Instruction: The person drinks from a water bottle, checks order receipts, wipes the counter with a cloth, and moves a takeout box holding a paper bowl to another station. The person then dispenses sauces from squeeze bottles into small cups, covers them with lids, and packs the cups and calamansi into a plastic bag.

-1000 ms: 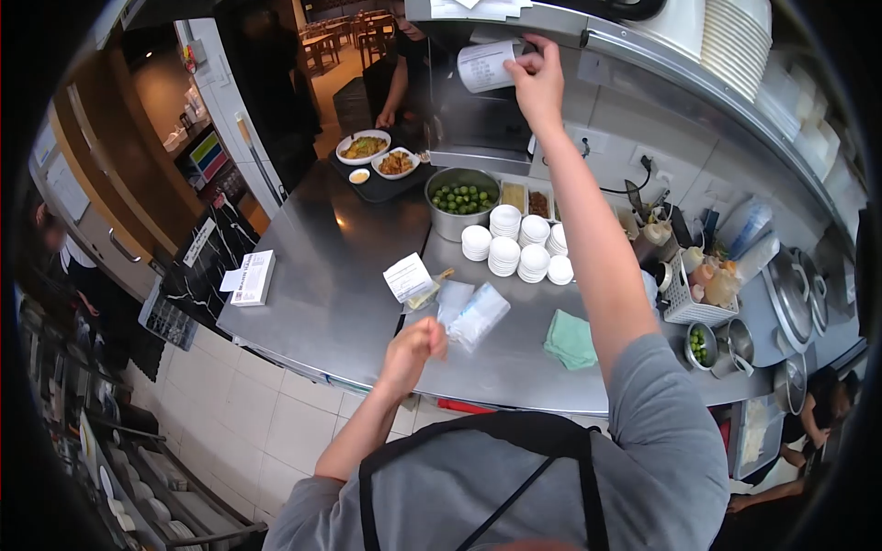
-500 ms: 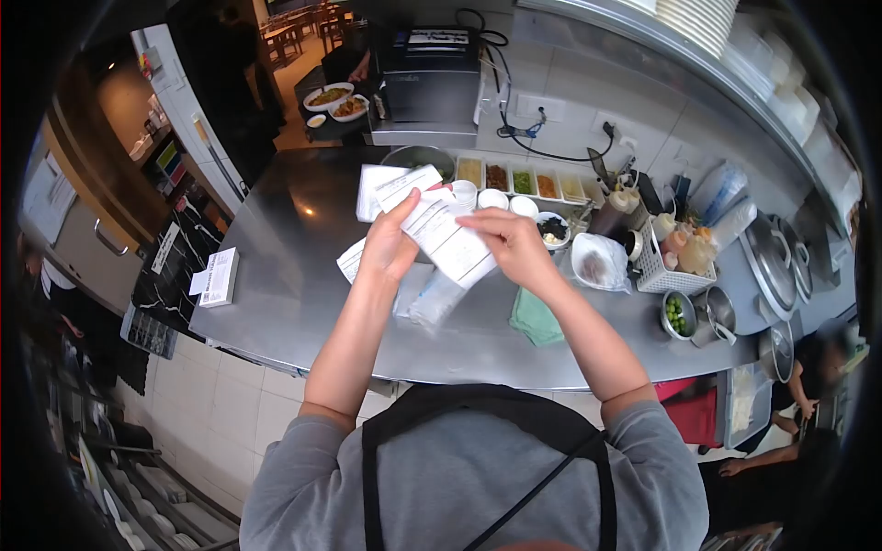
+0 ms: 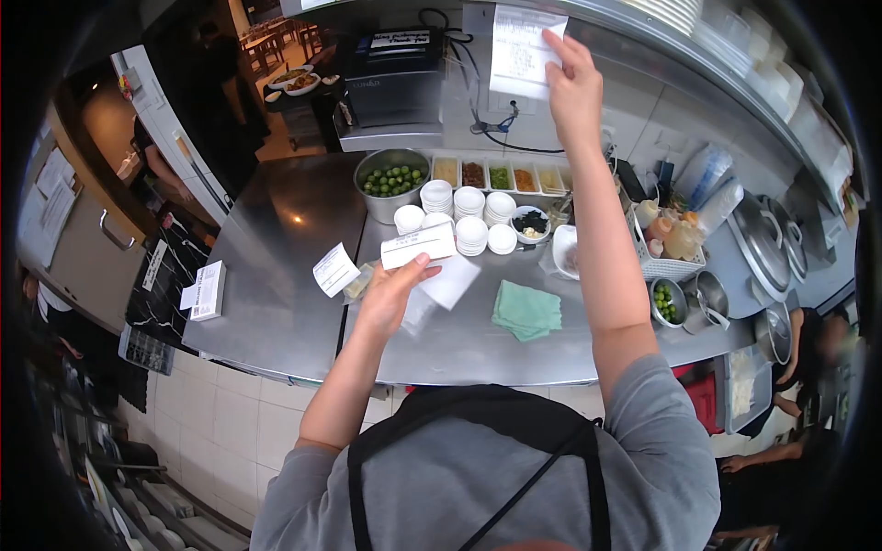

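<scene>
My left hand (image 3: 397,292) grips a white printed receipt (image 3: 418,246) over the counter, thumb on top of it. Raised high, my right hand (image 3: 577,92) pinches the right edge of another printed receipt (image 3: 522,60), which hangs flat before the wall just under the shelf's edge. Below the left hand's receipt lie a white sheet (image 3: 452,281) and a clear plastic bag. A third receipt (image 3: 336,270) rests on the counter to the left. Stacks of small white cups (image 3: 471,234) stand just beyond the left hand.
A metal pot of green limes (image 3: 391,179) and a row of topping trays (image 3: 498,174) line the back. A green cloth (image 3: 526,310) lies on the steel counter (image 3: 276,266). Bottles fill a white basket (image 3: 666,264) at right. A printer (image 3: 390,87) stands behind. Co-workers appear at both sides.
My right hand has risen from the counter to the shelf edge with one receipt. My left hand has moved slightly lower, keeping a receipt. The lime pot and cups are now uncovered.
</scene>
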